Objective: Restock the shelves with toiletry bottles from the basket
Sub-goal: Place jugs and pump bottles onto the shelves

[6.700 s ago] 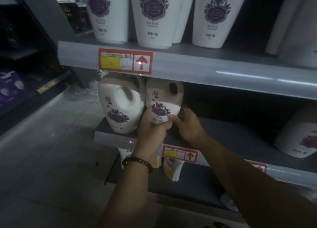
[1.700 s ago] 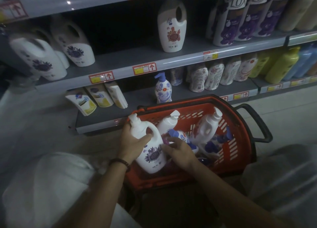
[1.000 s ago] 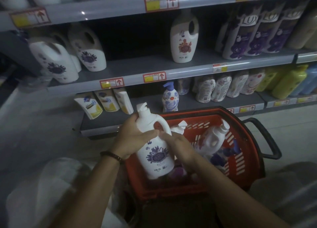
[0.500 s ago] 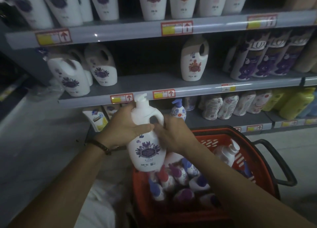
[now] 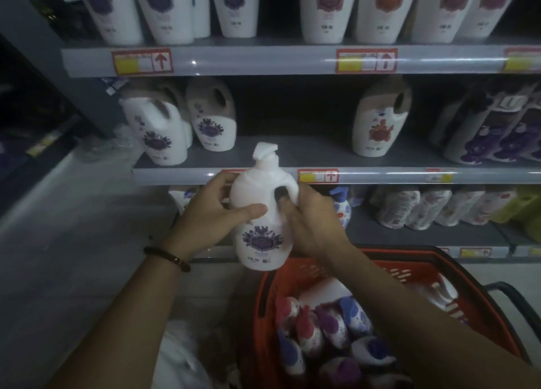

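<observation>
A white pump bottle (image 5: 262,221) with a purple flower label is upright in the air, just in front of the middle shelf (image 5: 292,176). My left hand (image 5: 216,213) grips its left side, thumb across the front. My right hand (image 5: 310,221) holds the right side, fingers curled through the bottle's handle. Below and to the right stands the red basket (image 5: 263,295), holding several small bottles with blue, red and purple caps. On the middle shelf to the left stand two matching purple-label jugs (image 5: 159,136), and a red-label jug (image 5: 377,122) is to the right.
The top shelf (image 5: 263,62) carries a row of tall white bottles. Purple refill packs (image 5: 497,131) fill the middle shelf's right end. The lower shelf holds patterned bottles (image 5: 424,207) and a blue-pump bottle (image 5: 341,207). Grey floor (image 5: 73,227) lies to the left. A wide gap shows between the middle-shelf jugs.
Both hands have lifted the white pump bottle out of the basket and up toward the middle shelf. The view has tilted upward with it.
</observation>
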Tool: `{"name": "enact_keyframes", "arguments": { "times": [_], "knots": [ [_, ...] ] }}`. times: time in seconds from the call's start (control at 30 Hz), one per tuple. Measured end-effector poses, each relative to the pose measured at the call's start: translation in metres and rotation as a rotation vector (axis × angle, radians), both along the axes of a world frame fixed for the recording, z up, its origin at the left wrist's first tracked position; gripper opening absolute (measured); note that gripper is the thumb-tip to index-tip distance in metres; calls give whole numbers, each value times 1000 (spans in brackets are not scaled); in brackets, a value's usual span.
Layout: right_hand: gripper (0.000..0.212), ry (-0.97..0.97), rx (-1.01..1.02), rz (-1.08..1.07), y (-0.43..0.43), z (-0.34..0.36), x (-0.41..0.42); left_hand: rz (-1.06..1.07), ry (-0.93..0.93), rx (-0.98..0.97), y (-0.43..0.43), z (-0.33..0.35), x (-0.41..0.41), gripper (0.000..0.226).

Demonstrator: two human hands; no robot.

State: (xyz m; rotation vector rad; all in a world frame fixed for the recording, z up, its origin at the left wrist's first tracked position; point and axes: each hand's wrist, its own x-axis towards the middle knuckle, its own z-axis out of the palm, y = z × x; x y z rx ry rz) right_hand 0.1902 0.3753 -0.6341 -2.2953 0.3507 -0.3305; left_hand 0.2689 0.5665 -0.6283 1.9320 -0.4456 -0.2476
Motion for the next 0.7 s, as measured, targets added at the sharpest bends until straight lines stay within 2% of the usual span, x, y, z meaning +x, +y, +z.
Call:
{"name": "enact_keyframes", "arguments": {
  "times": [0.1,0.23,0.3,0.43,0.5,0.57,0.67,0.7],
  "knots": [
    [27,8,-17,-10,-1,4,16,18,42,3,0,0,12,59],
    [28,-4,-29,16,5,13,40,33,142,4,3,-4,24,76],
    [27,-4,-35,28,6,18,55,43,188,-14,3,-4,30,76],
    [29,-4,-73,41,10,31,85,94,151,-38,-4,3,44,32],
    [31,-8,-59,44,13,39,100,135,77,-35,-6,14,55,23],
    [29,-27,-77,51,15,48,114,122,13,-37,-6,26,70,28],
    [26,-46,-52,38,17,60,130,90,-20,-8,-5,38,91,52],
    [26,-49,-46,39,18,64,135,93,-23,-10,-5,41,97,54]
  ]
}}
